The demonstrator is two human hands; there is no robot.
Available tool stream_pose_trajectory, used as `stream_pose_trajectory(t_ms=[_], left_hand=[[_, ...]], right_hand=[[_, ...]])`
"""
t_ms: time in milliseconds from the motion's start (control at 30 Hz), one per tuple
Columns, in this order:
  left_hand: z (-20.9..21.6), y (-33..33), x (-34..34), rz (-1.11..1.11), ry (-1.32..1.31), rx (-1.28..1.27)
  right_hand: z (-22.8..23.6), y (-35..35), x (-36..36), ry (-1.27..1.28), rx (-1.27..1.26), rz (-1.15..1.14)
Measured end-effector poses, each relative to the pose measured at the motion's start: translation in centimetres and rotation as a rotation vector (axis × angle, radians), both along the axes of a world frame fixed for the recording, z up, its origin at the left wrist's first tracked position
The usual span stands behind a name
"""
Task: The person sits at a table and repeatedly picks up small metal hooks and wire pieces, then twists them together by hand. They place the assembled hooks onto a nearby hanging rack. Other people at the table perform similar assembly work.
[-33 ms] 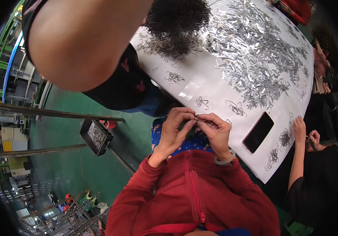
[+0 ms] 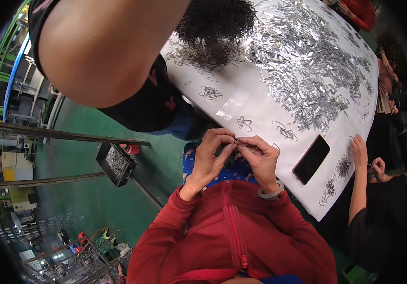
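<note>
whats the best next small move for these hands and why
Perhaps a slight squeeze to steady the small dark piece: the left hand and right hand meet at it, fingertips pinched, near the white table; its exact shape is too small to tell.

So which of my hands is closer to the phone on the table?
Right. Your right hand is to the left of the phone, with a gap between them; your left hand is farther left, beyond the right hand.

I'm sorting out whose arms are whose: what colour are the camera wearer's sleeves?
The sleeves are dark red, best seen in the head view.
</note>
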State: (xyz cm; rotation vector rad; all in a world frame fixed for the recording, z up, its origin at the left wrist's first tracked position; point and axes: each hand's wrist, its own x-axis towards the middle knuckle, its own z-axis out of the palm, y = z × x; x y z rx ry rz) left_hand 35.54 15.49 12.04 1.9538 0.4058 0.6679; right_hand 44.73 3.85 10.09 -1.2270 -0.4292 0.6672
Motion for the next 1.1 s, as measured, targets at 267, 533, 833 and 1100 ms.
stream_pose_trajectory(t_ms=[267, 533, 833, 1100], left_hand=[[-0.7, -0.3, 0.7, 0.053, 0.000, 0.085], [-0.9, 0.1, 0.5, 0.086, 0.064, -0.001], [-1.4, -1.1, 0.8, 0.147, -0.160, -0.378], [-2.0, -0.7, -0.2, 0.162, -0.173, -0.340]], right_hand=[[-0.4, 0.6, 0.0, -0.176, 0.001, -0.064], [-0.7, 0.9, 0.6, -0.368, -0.015, -0.050], [0.5, 1.2, 1.5, -0.544, -0.002, -0.013], [-3.6, 1.9, 16.3, -1.049, -0.457, -0.141]])
